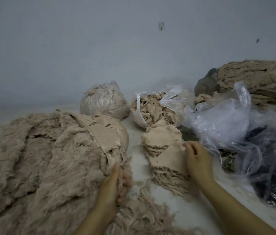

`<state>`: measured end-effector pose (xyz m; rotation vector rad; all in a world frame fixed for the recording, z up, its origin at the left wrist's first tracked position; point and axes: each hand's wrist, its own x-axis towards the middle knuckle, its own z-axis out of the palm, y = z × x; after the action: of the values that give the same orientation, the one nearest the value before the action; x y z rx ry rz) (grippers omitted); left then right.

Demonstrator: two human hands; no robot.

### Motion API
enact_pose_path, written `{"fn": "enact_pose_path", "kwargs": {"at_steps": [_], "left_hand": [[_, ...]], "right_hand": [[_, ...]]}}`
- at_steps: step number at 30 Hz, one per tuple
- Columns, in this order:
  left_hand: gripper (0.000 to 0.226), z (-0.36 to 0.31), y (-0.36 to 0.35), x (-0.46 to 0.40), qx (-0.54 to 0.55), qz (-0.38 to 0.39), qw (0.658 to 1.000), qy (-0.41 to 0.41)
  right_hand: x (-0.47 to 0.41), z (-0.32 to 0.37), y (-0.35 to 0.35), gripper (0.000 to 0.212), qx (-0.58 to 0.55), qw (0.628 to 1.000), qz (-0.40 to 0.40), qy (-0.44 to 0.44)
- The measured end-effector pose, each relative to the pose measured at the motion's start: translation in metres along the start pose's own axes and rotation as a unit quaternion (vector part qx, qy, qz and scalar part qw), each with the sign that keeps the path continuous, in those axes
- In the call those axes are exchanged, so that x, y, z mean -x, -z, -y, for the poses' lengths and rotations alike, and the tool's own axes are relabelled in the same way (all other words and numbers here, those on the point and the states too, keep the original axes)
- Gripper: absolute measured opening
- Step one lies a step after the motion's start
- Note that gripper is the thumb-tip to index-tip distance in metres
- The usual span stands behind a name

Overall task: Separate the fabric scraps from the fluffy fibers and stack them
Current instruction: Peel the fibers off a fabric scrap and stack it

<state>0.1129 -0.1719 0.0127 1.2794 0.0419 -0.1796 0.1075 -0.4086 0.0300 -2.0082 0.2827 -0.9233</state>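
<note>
Right hand (197,160) sits on the near stack of fabric scraps (167,165), fingers curled and pinching the frayed top edge of the uppermost flat beige piece, probably laying it flat so the stack stays squared. A second, smaller stack (161,138) sits just behind it, touching. Left hand (115,182) is dug into the edge of the big fluffy fiber heap (45,158) on the left, fingers curled round a tuft at the heap's lower right edge (likely feeling for the next scrap while the other hand stacks). More flat fabric pieces (106,133) lie unsorted on top of the heap at its right side, so the sorting looks far from done. Loose fiber wisps (144,212) trail on the white table (137,160) between the arms. Behind: a tied bag of fiber (103,102), an open bag of fiber (154,107), and crumpled clear plastic (227,119) to the right over something dark (can't tell what). A large beige bundle (260,82) sits far right, well apart from the work.
</note>
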Motion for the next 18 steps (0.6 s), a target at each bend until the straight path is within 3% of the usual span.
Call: {"fn": "enact_pose_path", "kwargs": {"at_steps": [4,9,11,14,16,18], "left_hand": [[0.049,0.006,-0.005,0.004,-0.097,0.03,0.994,-0.04],[0.058,0.005,-0.002,0.014,-0.208,0.121,0.969,-0.062],[0.057,0.004,0.001,0.018,-0.246,0.149,0.956,-0.065],[0.054,0.0,0.009,0.022,-0.253,0.187,0.947,-0.06],[0.046,-0.006,0.015,0.019,-0.227,0.131,0.962,-0.074],[0.039,-0.009,0.021,0.012,-0.182,0.002,0.977,-0.108]], "right_hand": [[0.044,0.028,-0.028,0.029,-0.13,0.956,0.241,-0.103],[0.074,0.061,-0.06,0.044,-0.273,0.846,0.418,-0.187],[0.081,0.066,-0.072,0.042,-0.3,0.831,0.415,-0.216],[0.082,0.066,-0.081,0.04,-0.295,0.865,0.345,-0.214],[0.076,0.063,-0.079,0.033,-0.301,0.883,0.289,-0.214],[0.069,0.059,-0.072,0.026,-0.303,0.896,0.256,-0.201]]}}
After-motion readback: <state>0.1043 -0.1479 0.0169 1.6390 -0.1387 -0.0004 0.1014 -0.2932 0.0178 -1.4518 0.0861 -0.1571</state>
